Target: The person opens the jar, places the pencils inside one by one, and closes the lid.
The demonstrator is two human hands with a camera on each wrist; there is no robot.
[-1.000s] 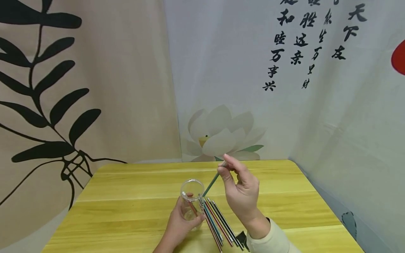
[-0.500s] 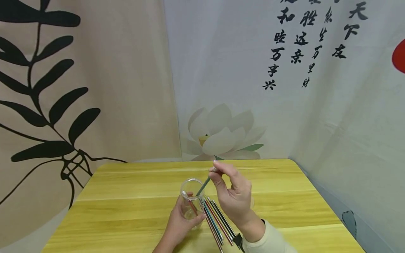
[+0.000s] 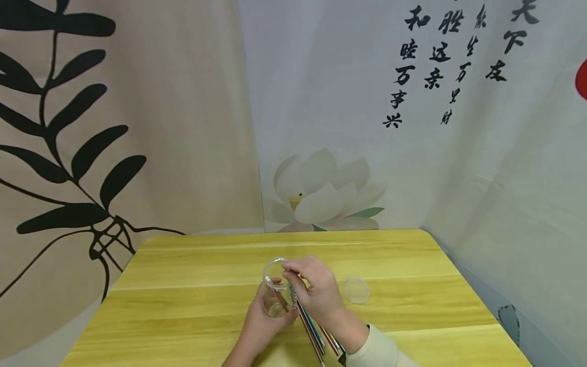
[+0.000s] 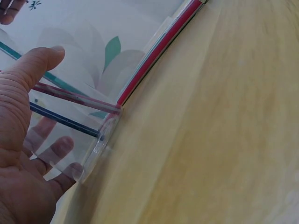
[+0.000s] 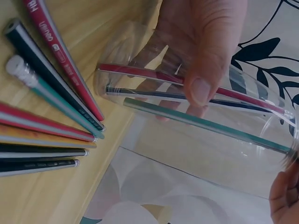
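My left hand (image 3: 259, 326) grips a clear plastic jar (image 5: 154, 46), its mouth tilted upward. Fingers and thumb wrap the jar's wall. Inside lie a red pencil (image 5: 140, 72) and a dark pencil (image 5: 149, 94). A green pencil (image 5: 187, 119) runs most of the jar's length, its lower end short of the base. At the mouth, my right hand (image 3: 316, 290) pinches the upper end of this green pencil between thumb and fingers; in the right wrist view that end is at the frame's edge.
Several loose pencils (image 5: 63, 58) lie on the wooden table (image 3: 183, 295) beside the jar, partly under my right forearm. A clear round lid (image 3: 356, 290) rests farther right. A printed curtain (image 3: 321, 102) hangs behind the table.
My right hand has moved left and down to the jar's mouth, taking the green pencil from outside the rim into the jar. The lid now shows. The left hand stays around the jar.
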